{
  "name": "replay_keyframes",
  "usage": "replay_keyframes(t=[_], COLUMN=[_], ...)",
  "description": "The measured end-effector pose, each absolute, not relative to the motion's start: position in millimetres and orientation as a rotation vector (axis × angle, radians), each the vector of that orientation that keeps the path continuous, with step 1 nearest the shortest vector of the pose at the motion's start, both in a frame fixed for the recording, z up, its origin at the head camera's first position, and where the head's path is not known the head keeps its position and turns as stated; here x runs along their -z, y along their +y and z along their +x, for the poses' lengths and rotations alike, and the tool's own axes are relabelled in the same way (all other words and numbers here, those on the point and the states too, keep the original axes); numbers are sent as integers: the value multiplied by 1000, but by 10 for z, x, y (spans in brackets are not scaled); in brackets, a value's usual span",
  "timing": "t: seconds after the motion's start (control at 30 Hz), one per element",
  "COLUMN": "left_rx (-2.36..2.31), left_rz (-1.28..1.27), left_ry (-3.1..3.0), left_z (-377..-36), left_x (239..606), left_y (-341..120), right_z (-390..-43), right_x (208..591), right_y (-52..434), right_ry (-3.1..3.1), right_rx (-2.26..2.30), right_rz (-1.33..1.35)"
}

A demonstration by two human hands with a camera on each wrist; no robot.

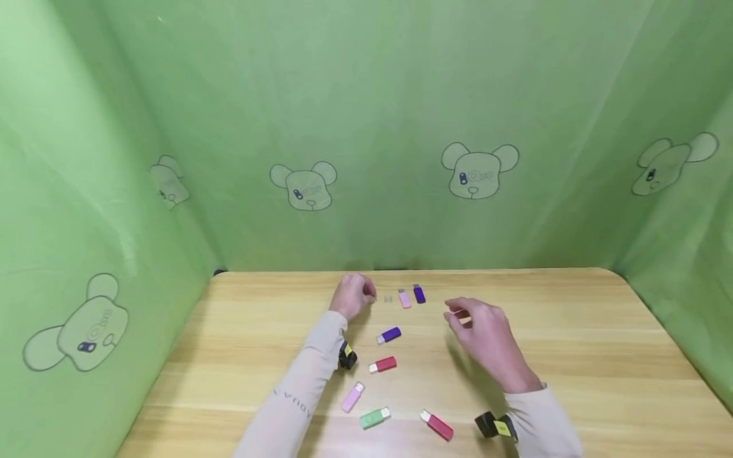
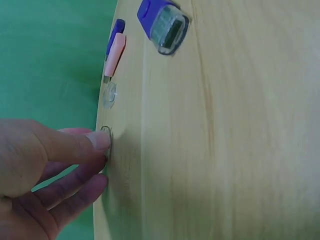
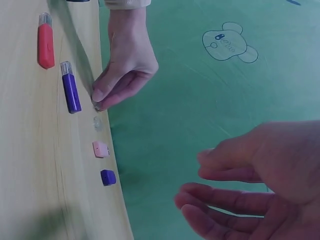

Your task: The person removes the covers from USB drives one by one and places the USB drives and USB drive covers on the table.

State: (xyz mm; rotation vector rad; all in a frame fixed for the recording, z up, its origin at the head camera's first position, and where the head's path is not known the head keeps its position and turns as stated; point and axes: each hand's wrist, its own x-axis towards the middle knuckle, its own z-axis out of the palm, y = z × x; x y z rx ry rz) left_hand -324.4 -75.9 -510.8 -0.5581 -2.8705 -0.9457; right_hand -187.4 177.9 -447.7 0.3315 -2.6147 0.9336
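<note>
Hands are seen at the far edge of the bench (image 1: 572, 331): a small clear cap (image 2: 106, 137) is pinched by the left hand (image 1: 352, 296) beside another clear cap (image 1: 388, 299), a pink cap (image 1: 404, 298) and a purple cap (image 1: 419, 294). Five uncapped drives, including the purple drive (image 1: 389, 334), lie nearer, so most capping appears left. Nothing is held by the right hand (image 1: 483, 331), fingers relaxed.

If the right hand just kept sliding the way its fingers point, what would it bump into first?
The right hand points leftward across the table. Going straight on, it would probably first meet the purple cap and pink cap, though it may pass just in front of them; depth is unclear.
</note>
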Motion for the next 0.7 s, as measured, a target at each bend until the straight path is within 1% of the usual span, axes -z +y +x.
replay_keyframes(t=[0.2, 0.37, 0.7], left_rx=[941, 1060, 902], left_rz=[-541, -538, -521], left_ry=[-2891, -2854, -2793], left_z=[-3227, -3097, -2701], left_x=[5021, 4902, 4768], left_y=[-779, -867, -1220], right_z=[-1787, -1605, -1152], right_x=[4406, 4381, 4658], right_y=[1783, 1762, 1641], right_ry=[-2661, -2728, -2981], right_rx=[-874, -873, -855], right_rz=[378, 449, 699])
